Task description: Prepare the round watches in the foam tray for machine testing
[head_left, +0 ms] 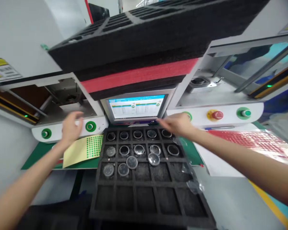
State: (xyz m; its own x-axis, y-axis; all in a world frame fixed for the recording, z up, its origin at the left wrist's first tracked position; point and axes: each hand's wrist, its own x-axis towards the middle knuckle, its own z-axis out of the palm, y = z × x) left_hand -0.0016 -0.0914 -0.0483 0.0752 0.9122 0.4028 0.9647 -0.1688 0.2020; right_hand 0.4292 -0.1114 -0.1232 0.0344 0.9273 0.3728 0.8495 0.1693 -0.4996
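Note:
My left hand [72, 127] is raised in front of the left machine's panel, between two green push buttons, its thumb apart from the fingers and nothing seen in it. My right hand [179, 124] reaches in over the tray's far right corner, partly covering a green button [188, 115]; its fingers point left and are smeared. Below the hands lies a black foam tray [144, 184] with square pockets. Round watch-like discs with glassy faces, such as one disc [139, 149], sit in the two far rows. Another disc [132, 162] rests across a divider, and a clear-faced disc [154, 159] overlaps its neighbour.
Stacked black foam trays [139, 48] overhang a lit screen [136, 107]. A yellow sheet of green dot stickers [81, 150] lies left. To the right are a red emergency button [217, 115], a pen [220, 128] and a red glossy sheet [252, 142]. Clear film [194, 186] clings to the tray's right edge.

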